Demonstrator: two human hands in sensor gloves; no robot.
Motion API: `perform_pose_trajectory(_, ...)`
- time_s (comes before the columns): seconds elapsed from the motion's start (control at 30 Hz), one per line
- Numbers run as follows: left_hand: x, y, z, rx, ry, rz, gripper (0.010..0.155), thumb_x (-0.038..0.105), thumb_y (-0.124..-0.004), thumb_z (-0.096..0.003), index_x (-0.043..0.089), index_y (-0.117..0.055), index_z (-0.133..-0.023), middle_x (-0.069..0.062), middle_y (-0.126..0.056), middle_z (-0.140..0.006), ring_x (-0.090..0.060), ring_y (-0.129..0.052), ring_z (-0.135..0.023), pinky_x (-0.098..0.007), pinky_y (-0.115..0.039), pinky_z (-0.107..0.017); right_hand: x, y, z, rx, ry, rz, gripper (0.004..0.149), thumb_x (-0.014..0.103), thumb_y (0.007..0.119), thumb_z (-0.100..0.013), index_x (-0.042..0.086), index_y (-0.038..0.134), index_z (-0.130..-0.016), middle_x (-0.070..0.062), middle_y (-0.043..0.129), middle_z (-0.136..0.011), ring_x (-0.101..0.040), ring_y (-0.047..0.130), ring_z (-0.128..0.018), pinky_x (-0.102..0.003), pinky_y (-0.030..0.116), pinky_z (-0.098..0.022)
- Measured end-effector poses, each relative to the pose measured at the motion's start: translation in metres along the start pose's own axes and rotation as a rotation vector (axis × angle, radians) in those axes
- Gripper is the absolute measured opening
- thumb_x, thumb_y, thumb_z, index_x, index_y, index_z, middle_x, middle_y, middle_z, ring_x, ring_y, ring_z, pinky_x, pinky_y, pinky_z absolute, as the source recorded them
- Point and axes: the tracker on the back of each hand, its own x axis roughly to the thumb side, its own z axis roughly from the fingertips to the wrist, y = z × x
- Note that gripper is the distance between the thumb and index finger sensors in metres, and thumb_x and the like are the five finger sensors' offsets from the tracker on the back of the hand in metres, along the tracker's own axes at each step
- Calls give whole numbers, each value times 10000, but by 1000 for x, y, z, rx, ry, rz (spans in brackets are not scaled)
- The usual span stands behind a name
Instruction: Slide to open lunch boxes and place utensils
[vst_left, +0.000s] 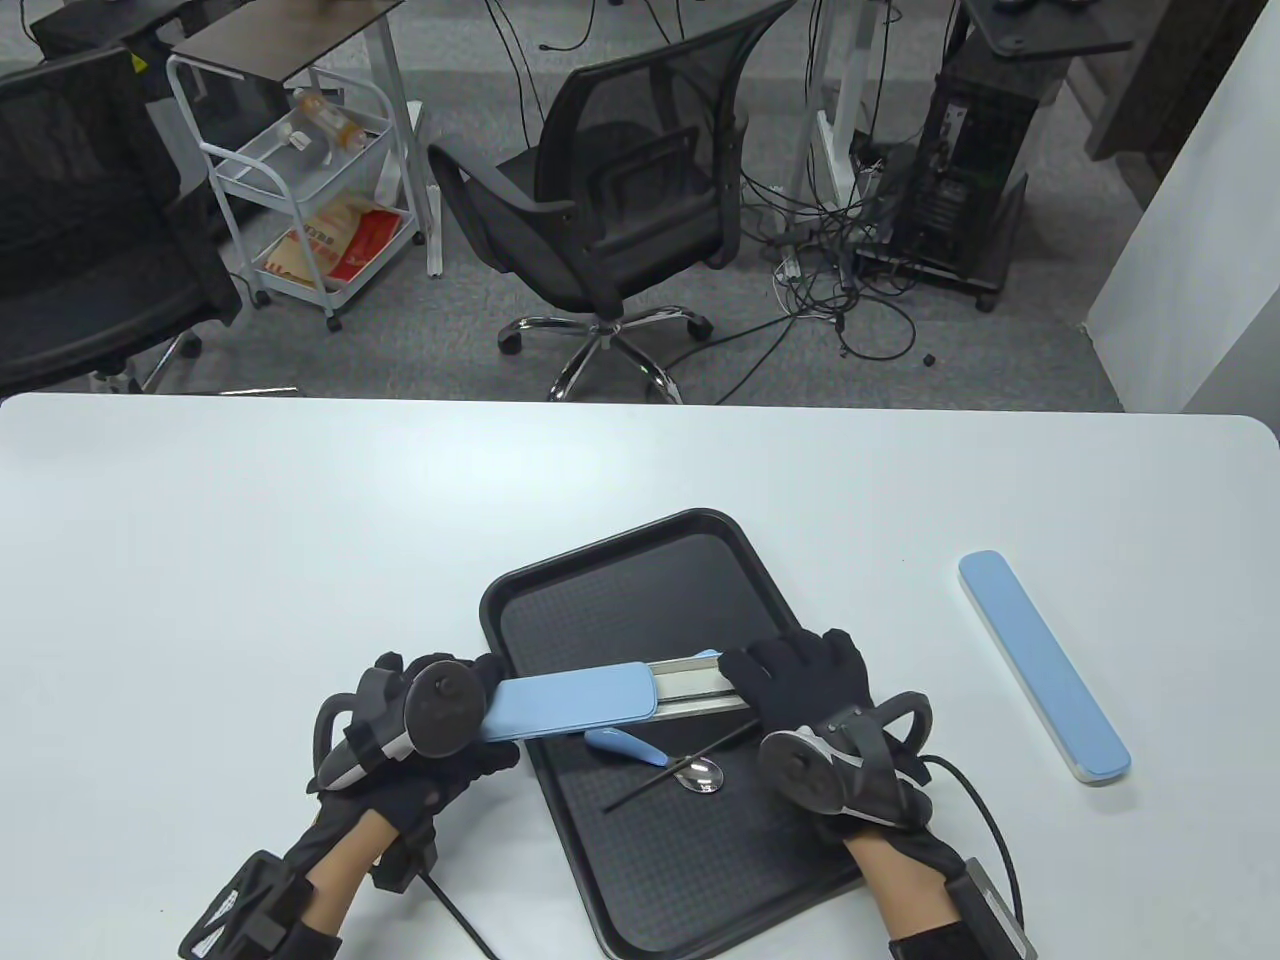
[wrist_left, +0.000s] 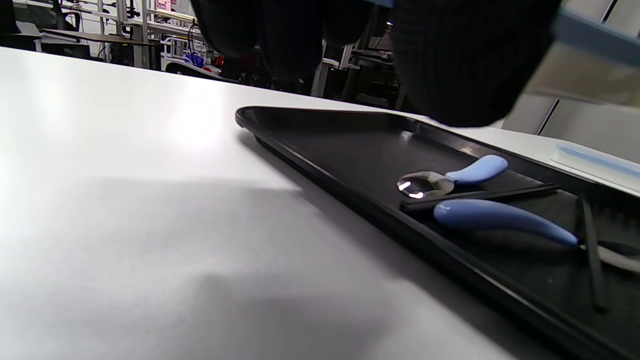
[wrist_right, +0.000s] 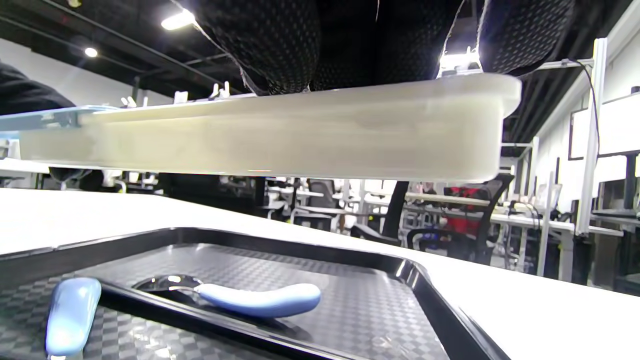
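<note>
1. The lunch box (vst_left: 640, 698), a slim pale case with its blue lid (vst_left: 570, 706) slid partly off, hangs above the tray (vst_left: 640, 590).
2. The left hand (vst_left: 420, 740) grips the lid end; the right hand (vst_left: 810, 690) grips the case end (utensils lie below).

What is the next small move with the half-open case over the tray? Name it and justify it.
Probably keep sliding the blue lid leftward off the white base. The left hand grips the lid, the right hand grips the base, held above the tray, and the lid covers much of the base. A spoon already lies on the tray.
</note>
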Motion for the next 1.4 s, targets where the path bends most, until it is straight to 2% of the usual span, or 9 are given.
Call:
perform_pose_trajectory(0.1, -4, 1, 0, 4, 18, 19, 897, 584, -920, -414, 217, -488, -1109, -39, -663, -1091, -346, -608, -1099, -742, -374, -777, -5, -7, 1, -49, 16, -11, 418, 224, 815, -551, 241, 780, -967, -93, 810, -990, -405, 779, -920, -709, 631, -654)
perform_pose_trajectory(0.27, -13, 2, -1, 13, 71, 53, 898, 572, -927, -415, 213, -486, -1110, -46, -657, -1093, -353, -597, -1102, -745, -354, -780, -11, -9, 2, -59, 35, -28, 432, 243, 829, -547, 233, 771, -974, -100, 809, -990, -411, 781, -917, -705, 636, -651)
perform_pose_trajectory(0.43, -21, 3, -1, 32, 121, 90, 897, 563, -931, -418, 209, -484, -1111, -52, -651, -1095, -358, -584, -1106, -746, -341, -783, -13, 6, 2, 34, 25, -23, 447, 264, 855, -537, 229, 772, -975, -100, 815, -986, -411, 786, -916, -705, 637, -651)
perform_pose_trajectory(0.77, -34, 3, -2, 29, 172, 142, 899, 549, -937, -420, 204, -478, -1113, -60, -640, -1101, -368, -563, -1112, -752, -318, -786, -17, 52, 6, 337, 27, 61, 467, 284, 878, -527, 234, 773, -980, -106, 786, -1020, -427, 751, -946, -712, 621, -657)
perform_pose_trajectory(1.27, -33, 1, -2, 10, 178, 130, 900, 545, -938, -421, 204, -476, -1114, -61, -635, -1103, -369, -537, -1122, -748, -305, -791, 7, 82, 1, 446, -91, 246, 453, 288, 888, -521, 254, 797, -964, -93, 771, -1035, -419, 727, -964, -709, 606, -669)
perform_pose_trajectory(1.4, -33, 1, -2, 5, 180, 129, 900, 543, -938, -423, 204, -475, -1115, -64, -635, -1103, -372, -532, -1124, -749, -305, -790, 12, 82, -1, 412, -124, 278, 413, 283, 904, -510, 255, 842, -918, -73, 831, -983, -402, 761, -944, -696, 624, -667)
